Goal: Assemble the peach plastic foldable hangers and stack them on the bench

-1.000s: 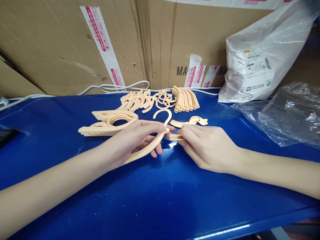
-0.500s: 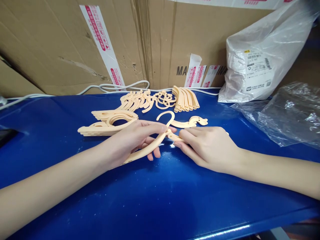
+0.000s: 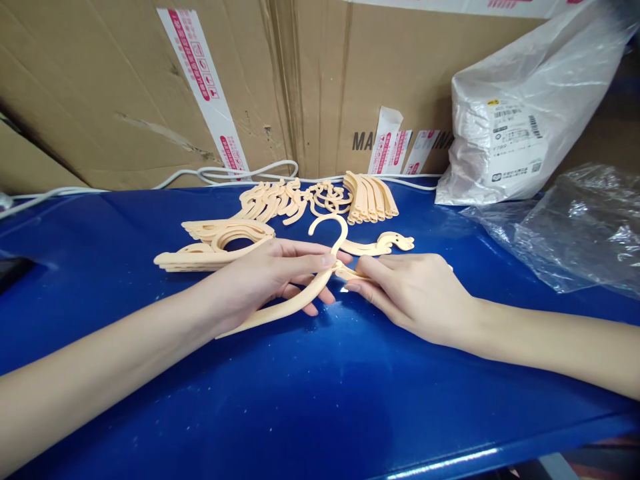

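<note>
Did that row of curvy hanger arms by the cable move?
No: the row of hanger arms stays in the same spot in front of the white cable.

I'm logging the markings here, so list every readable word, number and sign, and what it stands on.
"MA": black print on the large brown cardboard box; following letters partly covered.
Red characters and boxed symbols on the slanted white tape strip: too small to read reliably.
Perhaps "789", blurred, on the rectangular white printed label; its barcode shows, but the other print is illegible.
Cream, curved hanger: no text visible.
</note>
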`<state>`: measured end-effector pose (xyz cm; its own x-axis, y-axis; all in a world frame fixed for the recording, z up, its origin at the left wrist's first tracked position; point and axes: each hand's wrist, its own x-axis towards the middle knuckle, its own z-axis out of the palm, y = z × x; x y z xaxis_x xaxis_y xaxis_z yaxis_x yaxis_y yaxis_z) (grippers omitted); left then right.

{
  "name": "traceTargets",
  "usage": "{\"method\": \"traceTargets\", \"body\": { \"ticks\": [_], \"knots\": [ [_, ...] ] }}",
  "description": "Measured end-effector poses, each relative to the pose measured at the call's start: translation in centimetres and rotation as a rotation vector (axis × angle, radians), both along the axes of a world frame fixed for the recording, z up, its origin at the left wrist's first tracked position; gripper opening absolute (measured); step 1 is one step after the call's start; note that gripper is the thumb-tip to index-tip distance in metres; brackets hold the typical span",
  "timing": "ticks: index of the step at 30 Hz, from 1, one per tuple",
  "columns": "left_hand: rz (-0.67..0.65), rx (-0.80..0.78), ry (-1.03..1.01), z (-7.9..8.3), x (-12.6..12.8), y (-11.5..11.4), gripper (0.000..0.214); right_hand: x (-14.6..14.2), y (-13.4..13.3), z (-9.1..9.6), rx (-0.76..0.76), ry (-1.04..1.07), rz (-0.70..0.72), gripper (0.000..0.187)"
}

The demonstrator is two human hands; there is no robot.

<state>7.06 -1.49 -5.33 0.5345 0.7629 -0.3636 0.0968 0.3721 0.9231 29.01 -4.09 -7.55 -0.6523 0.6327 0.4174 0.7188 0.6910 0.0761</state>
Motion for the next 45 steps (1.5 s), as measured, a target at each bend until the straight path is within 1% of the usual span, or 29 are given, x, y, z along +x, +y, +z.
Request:
{"method": "traceTargets", "body": {
  "ticks": [4, 9, 18, 27, 33, 37, 39, 42, 45],
  "knots": [
    [0.017, -0.007, 0.001, 0.17, 0.27, -0.15, 0.021, 0.07, -0.03, 0.04, -0.012, 0.009, 0.011, 0.040],
    [0.027, -0.001, -0.001, 0.35, 0.40, -0.23, 0.021, 0.11, -0.04, 0.07, 0.013, 0.011, 0.023, 0.045],
    [0.020, 0.012, 0.029, 0.45, 0.46, -0.26, 0.023, 0.06, -0.18, 0.07, 0.026, -0.033, -0.003, 0.047],
    [0.037, 0.026, 0.060, 0.33, 0.71, -0.37, 0.022, 0.06, -0.09, 0.11, -0.038, -0.023, -0.017, 0.050],
    [0.010, 0.040, 0.088, 0.10, 0.66, -0.17, 0.025, 0.06, -0.01, 0.20, -0.056, -0.009, 0.002, 0.049],
    [-0.014, 0.047, 0.069, 0.10, 0.65, -0.21, 0.020, 0.09, 0.02, 0.32, -0.083, 0.029, 0.022, 0.046],
    [-0.035, 0.047, 0.070, 0.12, 0.71, -0.29, 0.017, 0.09, 0.06, 0.31, -0.090, 0.061, 0.030, 0.039],
    [-0.076, 0.068, 0.081, 0.10, 0.81, -0.33, 0.015, 0.07, 0.13, 0.30, -0.076, 0.087, 0.061, 0.029],
    [-0.119, 0.093, 0.094, 0.03, 0.82, -0.24, 0.016, 0.06, 0.22, 0.43, -0.036, 0.112, 0.117, 0.025]
  ]
}}
